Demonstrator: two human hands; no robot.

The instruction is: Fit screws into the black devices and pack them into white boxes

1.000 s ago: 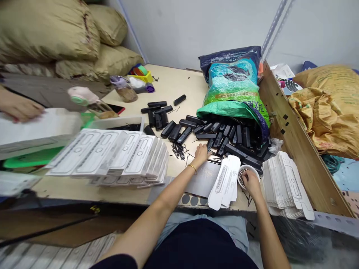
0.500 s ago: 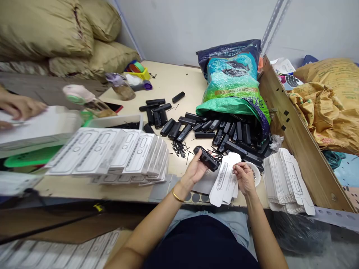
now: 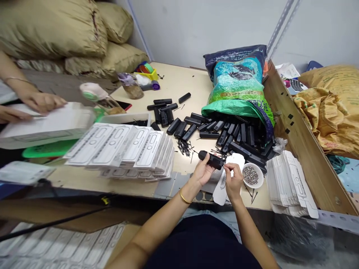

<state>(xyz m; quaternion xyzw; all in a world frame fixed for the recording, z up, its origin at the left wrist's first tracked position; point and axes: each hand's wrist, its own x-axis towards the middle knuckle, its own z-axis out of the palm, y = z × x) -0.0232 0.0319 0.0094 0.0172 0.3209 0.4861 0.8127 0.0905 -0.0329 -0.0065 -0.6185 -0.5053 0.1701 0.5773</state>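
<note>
A black oblong device (image 3: 212, 160) lies tilted in my left hand (image 3: 203, 171), its thumb over the top. The pinched fingers of my right hand (image 3: 234, 181) meet the device's right end; whatever small thing they hold is too small to make out. Under and beside my right hand are white printed cards (image 3: 220, 189). A white bowl of small metal pieces (image 3: 251, 175) stands just right of that hand. Behind the device lie thin black sticks (image 3: 185, 147) and a heap of similar black devices (image 3: 230, 130).
Stacked white boxes (image 3: 112, 144) stand on the left, upright cards (image 3: 287, 183) on the right. A green and blue bag (image 3: 237, 82) spills devices at the back. Another person's hands (image 3: 42, 102) rest on white boxes at far left. A wooden board (image 3: 311, 138) edges the table.
My right hand has moved left, from over the cards to the device's end, uncovering the bowl. The whole view has shifted slightly, and more of the other person's arms shows.
</note>
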